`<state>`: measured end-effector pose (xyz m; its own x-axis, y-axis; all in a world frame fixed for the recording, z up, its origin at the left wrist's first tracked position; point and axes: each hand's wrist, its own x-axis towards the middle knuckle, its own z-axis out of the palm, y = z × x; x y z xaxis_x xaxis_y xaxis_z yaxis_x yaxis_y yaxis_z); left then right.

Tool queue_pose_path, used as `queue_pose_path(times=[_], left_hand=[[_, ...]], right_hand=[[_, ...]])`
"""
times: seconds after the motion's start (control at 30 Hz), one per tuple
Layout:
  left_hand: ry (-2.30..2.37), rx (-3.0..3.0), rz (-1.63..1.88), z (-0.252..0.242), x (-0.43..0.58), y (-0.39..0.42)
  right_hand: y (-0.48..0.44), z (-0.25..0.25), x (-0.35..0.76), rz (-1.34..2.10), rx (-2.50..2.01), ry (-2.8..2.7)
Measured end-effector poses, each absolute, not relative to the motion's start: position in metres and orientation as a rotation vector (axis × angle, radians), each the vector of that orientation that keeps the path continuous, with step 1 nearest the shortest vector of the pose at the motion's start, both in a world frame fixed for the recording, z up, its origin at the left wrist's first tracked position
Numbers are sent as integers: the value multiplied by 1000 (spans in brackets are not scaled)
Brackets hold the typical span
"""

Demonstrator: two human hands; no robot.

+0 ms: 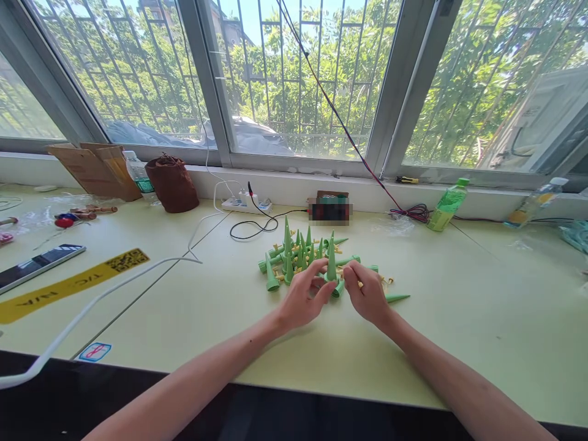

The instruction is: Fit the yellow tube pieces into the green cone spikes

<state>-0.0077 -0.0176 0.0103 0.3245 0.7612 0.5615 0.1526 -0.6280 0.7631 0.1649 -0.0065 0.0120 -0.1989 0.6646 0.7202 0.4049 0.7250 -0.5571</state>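
Observation:
A pile of green plastic cones [298,257] with small yellow parts lies on the pale green table [220,318], some upright, some on their sides. My left hand [301,300] has its fingers curled round the base of one upright green cone [331,262]. My right hand [365,294] is pinched at the same spot, fingertips against a lying cone [339,286] and a small yellow piece. What the right fingers grip is too small to name. One cone [397,298] lies apart, just right of my right hand.
On the left lie a white cable [114,285], a yellow strip with a QR code [68,285], a phone [39,264], a brown pouch [172,184] and cardboard [94,168]. A power strip [245,205], a green bottle [448,205] and a clear bottle [535,202] stand along the window sill.

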Motion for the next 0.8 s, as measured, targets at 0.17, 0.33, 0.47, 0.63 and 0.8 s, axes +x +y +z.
queue_pose_path(times=[0.17,0.33,0.47,0.63,0.8], left_hand=[[806,1933,1337,9,-6,-17],[812,1838,1286,7,-6,-18],[861,1866,1273,7,-8,-18],[912,1965,1334,9,-8,-18],[927,2078,1391,6,-9,-15]], right_hand=[[-6,10,165,294,-847,-1817],[-6,11,165,267,-842,-1805],[-6,11,165,269,-842,-1797],[-6,11,165,265,-836,-1790],[-6,12,164,261,-829,-1789]])
